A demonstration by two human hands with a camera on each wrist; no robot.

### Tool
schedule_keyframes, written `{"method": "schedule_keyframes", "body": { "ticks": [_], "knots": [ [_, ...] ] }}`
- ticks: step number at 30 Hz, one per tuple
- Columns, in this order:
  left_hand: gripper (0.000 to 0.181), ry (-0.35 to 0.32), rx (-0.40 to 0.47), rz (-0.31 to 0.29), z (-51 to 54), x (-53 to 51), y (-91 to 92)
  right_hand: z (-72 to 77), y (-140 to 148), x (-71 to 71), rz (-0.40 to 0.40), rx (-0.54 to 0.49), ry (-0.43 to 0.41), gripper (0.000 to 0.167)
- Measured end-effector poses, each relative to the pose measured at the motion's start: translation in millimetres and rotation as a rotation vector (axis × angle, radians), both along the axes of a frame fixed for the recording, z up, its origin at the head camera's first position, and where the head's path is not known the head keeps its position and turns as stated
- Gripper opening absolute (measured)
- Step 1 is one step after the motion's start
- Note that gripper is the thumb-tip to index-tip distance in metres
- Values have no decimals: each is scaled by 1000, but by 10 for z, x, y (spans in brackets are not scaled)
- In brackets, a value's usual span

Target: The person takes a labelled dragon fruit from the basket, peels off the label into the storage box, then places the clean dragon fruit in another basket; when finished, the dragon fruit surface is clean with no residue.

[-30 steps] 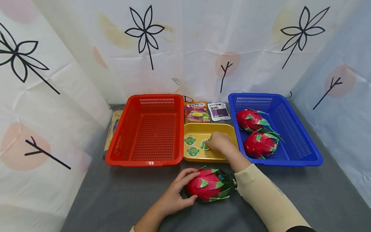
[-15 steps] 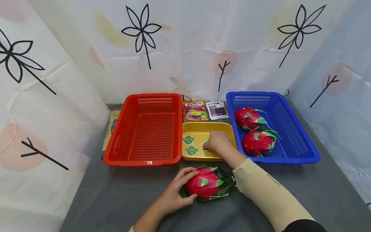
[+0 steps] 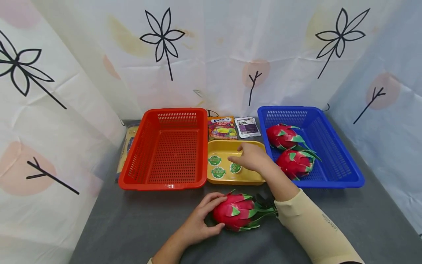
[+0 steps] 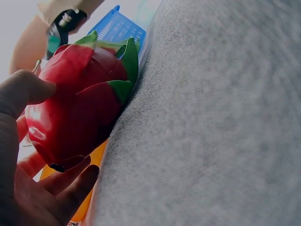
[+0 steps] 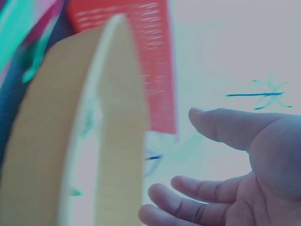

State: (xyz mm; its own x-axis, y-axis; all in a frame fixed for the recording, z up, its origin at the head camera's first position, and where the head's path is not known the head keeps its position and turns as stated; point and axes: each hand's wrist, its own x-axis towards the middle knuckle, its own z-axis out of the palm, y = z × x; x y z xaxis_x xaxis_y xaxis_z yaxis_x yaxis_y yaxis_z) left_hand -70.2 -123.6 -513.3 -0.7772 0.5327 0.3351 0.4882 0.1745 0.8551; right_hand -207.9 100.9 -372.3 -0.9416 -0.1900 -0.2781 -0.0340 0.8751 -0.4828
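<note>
A red dragon fruit (image 3: 234, 212) with green-tipped scales lies on the grey cloth. My left hand (image 3: 205, 217) holds its rounded end, thumb on one side and fingers on the other, as the left wrist view also shows. Over the yellow tray (image 3: 257, 179) hovers my right hand (image 3: 250, 157), with nothing in it. The right wrist view shows the thumb (image 5: 225, 123) and fingers (image 5: 193, 200) apart. Below that hand in the tray is a round green sticker (image 3: 235, 168). Two more green stickers, an upper one (image 3: 214, 160) and a lower one (image 3: 218, 172), lie to its left.
A red basket (image 3: 163, 186) stands left of the tray. Right of it, a blue basket (image 3: 343, 179) holds two dragon fruits (image 3: 295, 164). Behind the tray are a candy bag (image 3: 222, 128) and a white-and-purple packet (image 3: 247, 127). Another package (image 3: 126, 148) is partly hidden by the red basket.
My right hand has lifted off the sticker in the tray and its fingers have spread; the sticker stays there. The dragon fruit's leafy end shows more. My left hand keeps its hold.
</note>
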Motion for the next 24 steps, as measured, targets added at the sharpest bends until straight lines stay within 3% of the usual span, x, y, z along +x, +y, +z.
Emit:
{"method": "schedule_keyframes", "body": {
  "ticks": [5, 13, 18, 24],
  "knots": [
    [70, 33, 0, 2, -19, -9, 6, 237, 148, 199, 1, -157, 67, 60],
    [67, 34, 7, 3, -29, -13, 16, 484, 470, 543, -49, -344, 239, 49],
    [65, 21, 11, 6, -33, -8, 12, 521, 772, 699, -114, -389, 367, 46],
    [64, 9, 17, 15, -26, -2, 4, 447, 1184, 818, -247, -366, 494, 48]
  ]
}}
